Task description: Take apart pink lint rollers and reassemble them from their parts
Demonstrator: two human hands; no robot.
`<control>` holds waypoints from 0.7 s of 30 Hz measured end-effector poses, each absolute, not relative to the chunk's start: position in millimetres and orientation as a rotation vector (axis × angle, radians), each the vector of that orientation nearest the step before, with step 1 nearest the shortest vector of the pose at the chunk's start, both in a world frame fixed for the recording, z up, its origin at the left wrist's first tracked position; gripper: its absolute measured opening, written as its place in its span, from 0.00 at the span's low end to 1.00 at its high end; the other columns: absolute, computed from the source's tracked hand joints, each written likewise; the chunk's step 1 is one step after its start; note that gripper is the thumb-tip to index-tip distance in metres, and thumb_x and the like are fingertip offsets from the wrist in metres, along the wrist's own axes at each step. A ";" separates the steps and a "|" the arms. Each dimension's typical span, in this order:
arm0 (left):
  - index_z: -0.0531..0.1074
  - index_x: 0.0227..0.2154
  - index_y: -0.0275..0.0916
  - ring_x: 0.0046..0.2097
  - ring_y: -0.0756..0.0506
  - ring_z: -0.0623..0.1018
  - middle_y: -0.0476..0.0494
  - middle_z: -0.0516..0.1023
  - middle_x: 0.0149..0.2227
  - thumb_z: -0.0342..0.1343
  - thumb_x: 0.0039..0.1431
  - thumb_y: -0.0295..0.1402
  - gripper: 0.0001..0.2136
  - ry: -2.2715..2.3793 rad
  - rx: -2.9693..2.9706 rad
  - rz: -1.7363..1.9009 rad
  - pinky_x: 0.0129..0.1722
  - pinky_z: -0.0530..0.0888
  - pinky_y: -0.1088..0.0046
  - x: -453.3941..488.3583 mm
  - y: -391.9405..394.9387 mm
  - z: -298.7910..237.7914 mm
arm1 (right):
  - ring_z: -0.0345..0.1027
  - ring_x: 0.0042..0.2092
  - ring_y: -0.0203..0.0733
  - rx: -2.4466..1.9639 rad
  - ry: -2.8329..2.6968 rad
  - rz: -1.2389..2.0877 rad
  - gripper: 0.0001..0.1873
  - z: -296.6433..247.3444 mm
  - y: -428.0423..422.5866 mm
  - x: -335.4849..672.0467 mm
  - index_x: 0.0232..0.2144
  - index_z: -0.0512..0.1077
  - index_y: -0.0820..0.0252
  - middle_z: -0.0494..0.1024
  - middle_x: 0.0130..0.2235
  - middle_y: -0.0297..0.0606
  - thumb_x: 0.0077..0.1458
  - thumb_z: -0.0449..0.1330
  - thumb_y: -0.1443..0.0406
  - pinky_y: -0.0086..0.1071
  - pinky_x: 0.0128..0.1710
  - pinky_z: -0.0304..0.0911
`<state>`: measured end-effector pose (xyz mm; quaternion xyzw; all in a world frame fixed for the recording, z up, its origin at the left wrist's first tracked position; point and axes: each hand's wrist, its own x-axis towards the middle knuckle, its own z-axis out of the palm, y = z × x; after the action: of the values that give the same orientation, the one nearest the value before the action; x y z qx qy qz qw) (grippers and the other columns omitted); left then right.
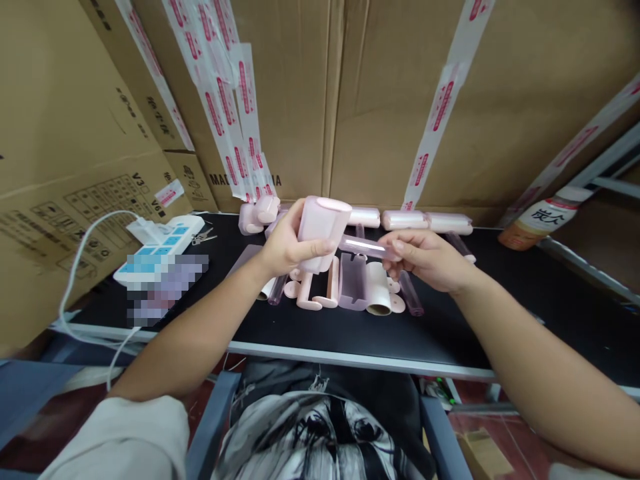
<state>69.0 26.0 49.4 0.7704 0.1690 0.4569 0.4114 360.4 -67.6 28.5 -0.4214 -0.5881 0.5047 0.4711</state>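
My left hand [287,247] is wrapped round a pale pink plastic case [324,227], held upright above the black table. My right hand [417,257] pinches one end of a clear purplish plastic tube [369,247]. The tube's other end reaches the case's lower right side; I cannot tell whether they touch. Below the hands lie a pink frame [320,301], a translucent purple cover [353,283], a white paper roll [379,288] and another purple tube [411,293]. Round pink end caps [397,304] lie beside the roll.
Closed pink cases [405,220] line the back of the table [310,333]. At the left are a power strip [163,250], keys [204,237] and a blurred-out object [167,290]. A drink bottle [543,217] stands at the right. Cardboard [390,100] walls the back.
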 end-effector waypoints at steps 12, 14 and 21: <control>0.73 0.55 0.45 0.55 0.35 0.82 0.42 0.81 0.52 0.80 0.45 0.43 0.35 0.314 1.926 1.317 0.60 0.77 0.53 64.4 0.1 52.2 | 0.80 0.38 0.44 -1.016 -2.026 0.588 0.20 52.6 -94.7 364.8 0.53 0.86 0.55 0.88 0.42 0.39 0.66 0.67 0.52 0.33 0.39 0.74; 0.73 0.53 0.45 0.47 0.39 0.83 0.45 0.82 0.48 0.78 0.48 0.45 0.31 0.339 1.774 1.442 0.53 0.80 0.57 55.9 4.1 67.6 | 0.78 0.33 0.43 -1.082 -1.940 0.573 0.22 54.7 -94.7 373.2 0.51 0.87 0.55 0.87 0.37 0.39 0.64 0.69 0.49 0.33 0.33 0.74; 0.66 0.64 0.41 0.50 0.34 0.81 0.42 0.79 0.49 0.68 0.56 0.37 0.33 1.188 1.883 1.215 0.52 0.79 0.52 -28.6 29.3 116.3 | 0.65 0.23 0.34 -1.137 -1.683 0.550 0.26 52.5 -85.5 381.5 0.45 0.86 0.60 0.78 0.27 0.37 0.58 0.73 0.45 0.30 0.21 0.68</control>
<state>-28.6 29.3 116.3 0.7086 0.4471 0.4573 0.2980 381.5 -85.5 52.5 -0.4693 -0.6945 0.2270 0.4959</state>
